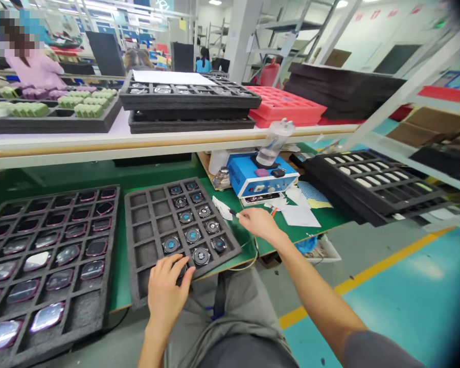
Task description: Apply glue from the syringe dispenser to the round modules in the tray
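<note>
At the near edge of a black foam tray (143,232), my left hand (169,281) curls its fingers and thumb around a round watch part (183,270), which is mostly covered by the fingers. Several similar round watch parts (192,235) sit in the tray's right-hand compartments, some showing blue centres. My right hand (259,223) is closed in a pinch on a thin tool with a dark shaft (233,212), held to the right of the tray. The tool's tip meets or lies over a crumpled white wipe (223,208); I cannot tell which.
To the left lies a foam tray of square watch parts (57,278). A blue box (262,176) carries a clear bottle (274,143) behind my right hand. Stacked foam trays (187,99) fill the shelf above. Dark trays with white pieces (371,184) stand at right.
</note>
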`<state>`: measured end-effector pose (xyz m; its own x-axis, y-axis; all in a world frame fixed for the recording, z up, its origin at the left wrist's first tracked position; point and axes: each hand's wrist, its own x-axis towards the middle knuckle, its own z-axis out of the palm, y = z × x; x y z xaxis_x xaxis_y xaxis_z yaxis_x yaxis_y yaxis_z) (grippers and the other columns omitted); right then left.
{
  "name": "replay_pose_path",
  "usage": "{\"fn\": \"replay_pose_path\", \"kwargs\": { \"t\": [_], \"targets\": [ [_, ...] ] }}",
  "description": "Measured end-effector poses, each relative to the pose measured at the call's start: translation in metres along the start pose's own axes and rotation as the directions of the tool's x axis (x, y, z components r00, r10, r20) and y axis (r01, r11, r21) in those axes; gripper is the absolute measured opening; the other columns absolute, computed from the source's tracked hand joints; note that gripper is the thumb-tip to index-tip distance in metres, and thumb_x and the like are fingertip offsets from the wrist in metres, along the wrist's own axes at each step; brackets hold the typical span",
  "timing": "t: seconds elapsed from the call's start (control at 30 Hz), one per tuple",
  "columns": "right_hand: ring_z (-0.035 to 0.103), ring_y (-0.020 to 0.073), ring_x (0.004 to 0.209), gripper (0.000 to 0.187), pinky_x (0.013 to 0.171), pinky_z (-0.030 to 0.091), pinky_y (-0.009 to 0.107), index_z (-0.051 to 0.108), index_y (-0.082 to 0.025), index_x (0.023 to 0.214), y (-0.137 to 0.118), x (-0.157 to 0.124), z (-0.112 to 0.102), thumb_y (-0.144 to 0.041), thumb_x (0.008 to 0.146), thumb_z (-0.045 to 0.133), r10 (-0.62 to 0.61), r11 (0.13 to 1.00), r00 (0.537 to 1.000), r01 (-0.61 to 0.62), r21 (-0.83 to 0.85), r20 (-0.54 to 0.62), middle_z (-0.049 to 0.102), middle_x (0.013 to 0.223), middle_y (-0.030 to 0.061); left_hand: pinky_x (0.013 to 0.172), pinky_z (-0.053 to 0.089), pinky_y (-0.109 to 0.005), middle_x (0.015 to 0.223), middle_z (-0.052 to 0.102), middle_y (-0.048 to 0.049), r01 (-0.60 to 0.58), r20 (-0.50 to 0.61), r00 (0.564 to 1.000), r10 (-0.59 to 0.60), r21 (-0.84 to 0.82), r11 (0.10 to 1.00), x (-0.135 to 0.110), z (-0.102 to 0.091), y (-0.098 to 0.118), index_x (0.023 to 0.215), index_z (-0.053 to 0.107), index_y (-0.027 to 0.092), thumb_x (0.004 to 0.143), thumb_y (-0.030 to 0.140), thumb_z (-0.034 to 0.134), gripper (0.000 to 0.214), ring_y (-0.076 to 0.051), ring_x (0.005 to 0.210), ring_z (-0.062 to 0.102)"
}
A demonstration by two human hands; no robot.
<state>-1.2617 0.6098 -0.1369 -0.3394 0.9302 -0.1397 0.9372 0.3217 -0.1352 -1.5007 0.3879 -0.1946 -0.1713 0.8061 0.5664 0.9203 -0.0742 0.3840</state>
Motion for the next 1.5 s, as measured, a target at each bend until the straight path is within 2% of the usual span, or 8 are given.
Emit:
{"fn": "replay_pose_path", "kwargs": {
  "t": [0.13, 0.23, 0.37, 0.5, 0.8, 1.03, 1.2, 1.5],
  "targets": [
    [0.069, 0.0219, 0.105, 0.041, 0.081, 0.042, 0.028, 0.07, -0.023, 0.133, 0.027, -0.016, 0.01, -0.029, 0.105, 0.04, 0.04, 0.992, 0.998, -0.034, 0.118, -0.045, 0.072, 0.115, 0.008, 0.093, 0.051, -0.037, 0.108, 0.073, -0.0069, 0.023, -0.03, 0.999, -0.024, -0.029, 0.999, 0.025, -0.001, 0.018, 0.108, 0.074, 0.02, 0.101, 0.029, 0.064, 0.016, -0.022, 0.102, 0.065],
    [0.069, 0.0232, 0.106, 0.042, 0.085, 0.044, 0.03, 0.069, -0.024, 0.135, 0.031, -0.014, 0.01, -0.03, 0.106, 0.04, 0.016, 0.983, 0.998, -0.004, 0.186, -0.064, 0.068, 0.119, 0.0085, 0.089, 0.051, -0.035, 0.105, 0.073, -0.0063, -0.063, 0.163, 0.985, 0.054, 0.052, 0.997, 0.071, 0.004, 0.044, 0.106, 0.076, 0.021, 0.102, 0.029, 0.061, 0.018, -0.021, 0.097, 0.065],
    [0.071, 0.0264, 0.104, 0.04, 0.083, 0.047, 0.032, 0.069, -0.025, 0.134, 0.028, -0.004, 0.003, -0.03, 0.106, 0.041, -0.07, 0.983, 0.997, 0.072, 0.167, -0.02, 0.066, 0.122, 0.0098, 0.091, 0.049, -0.035, 0.106, 0.072, -0.0089, -0.151, 0.574, 0.816, -0.067, 0.324, 0.934, 0.148, 0.034, 0.077, 0.104, 0.078, 0.019, 0.104, 0.028, 0.053, 0.027, -0.024, 0.106, 0.064],
    [0.072, 0.0271, 0.099, 0.035, 0.078, 0.047, 0.032, 0.074, -0.022, 0.118, 0.034, -0.002, 0.001, -0.028, 0.104, 0.043, -0.138, 0.979, 0.99, 0.133, 0.152, 0.022, 0.067, 0.114, 0.0112, 0.085, 0.049, -0.035, 0.108, 0.071, -0.0123, -0.144, 0.62, 0.772, -0.144, 0.391, 0.909, 0.196, 0.078, 0.094, 0.101, 0.078, 0.015, 0.102, 0.025, 0.05, 0.029, -0.027, 0.108, 0.064],
    [0.073, 0.0271, 0.099, 0.036, 0.078, 0.048, 0.032, 0.075, -0.021, 0.113, 0.057, -0.004, 0.002, -0.029, 0.105, 0.041, -0.198, 0.961, 0.979, 0.185, 0.206, 0.046, 0.068, 0.111, 0.0114, 0.093, 0.046, -0.045, 0.111, 0.07, -0.0205, -0.137, 0.635, 0.746, -0.201, 0.441, 0.887, 0.199, 0.132, 0.108, 0.098, 0.078, 0.009, 0.095, 0.023, 0.054, 0.028, -0.034, 0.111, 0.059],
    [0.072, 0.0274, 0.102, 0.041, 0.082, 0.048, 0.034, 0.072, -0.025, 0.13, 0.062, 0.0, 0.002, -0.03, 0.106, 0.039, -0.179, 0.953, 0.983, 0.164, 0.255, 0.039, 0.066, 0.121, 0.0115, 0.091, 0.044, -0.041, 0.108, 0.071, -0.012, -0.148, 0.661, 0.741, -0.116, 0.329, 0.932, 0.197, 0.129, 0.099, 0.109, 0.08, 0.019, 0.101, 0.024, 0.053, 0.029, -0.028, 0.109, 0.058],
    [0.071, 0.0263, 0.097, 0.036, 0.075, 0.044, 0.032, 0.075, -0.026, 0.116, 0.071, -0.002, -0.007, -0.029, 0.104, 0.041, -0.171, 0.959, 0.985, 0.158, 0.234, 0.039, 0.067, 0.112, 0.0091, 0.095, 0.045, -0.039, 0.105, 0.073, -0.0108, -0.149, 0.678, 0.73, -0.085, 0.279, 0.949, 0.199, 0.123, 0.095, 0.102, 0.079, 0.017, 0.097, 0.023, 0.062, 0.019, -0.026, 0.107, 0.06],
    [0.07, 0.0254, 0.094, 0.033, 0.066, 0.033, 0.033, 0.076, -0.025, 0.104, 0.071, -0.003, -0.024, -0.031, 0.101, 0.044, -0.15, 0.974, 0.987, 0.138, 0.182, 0.055, 0.068, 0.108, 0.0072, 0.1, 0.046, -0.044, 0.122, 0.072, -0.0146, -0.062, 0.622, 0.761, -0.184, 0.353, 0.934, 0.232, 0.133, 0.077, 0.123, 0.077, 0.016, 0.101, 0.026, 0.051, 0.036, -0.031, 0.117, 0.058]
  ]
}}
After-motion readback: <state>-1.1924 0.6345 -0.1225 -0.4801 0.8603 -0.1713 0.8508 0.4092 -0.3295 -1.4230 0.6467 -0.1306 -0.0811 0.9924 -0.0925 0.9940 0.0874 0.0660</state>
